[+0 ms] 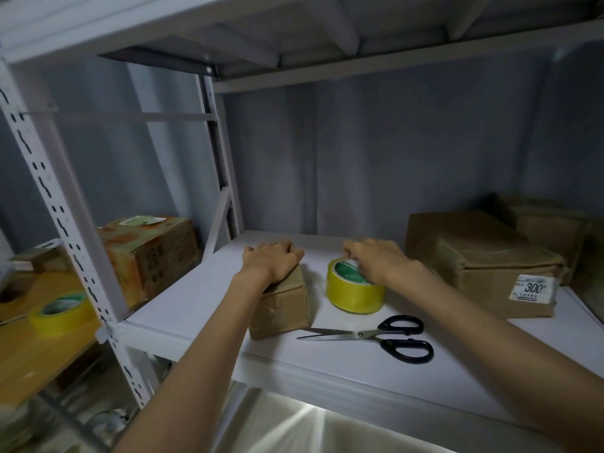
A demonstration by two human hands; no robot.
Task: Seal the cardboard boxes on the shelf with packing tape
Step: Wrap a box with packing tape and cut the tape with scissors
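Observation:
A small cardboard box sits on the white shelf. My left hand lies on its top, fingers curled over the far edge. Just right of it stands a yellow roll of packing tape with a green core. My right hand is on the roll's top, fingers curled at its rim. Black-handled scissors lie shut in front of the roll, blades pointing left. A bigger cardboard box with a white price label stands at the right.
More brown boxes sit at the back right corner. On the neighbouring shelf to the left stand a printed orange carton and a second yellow tape roll. A perforated upright post divides the two shelves.

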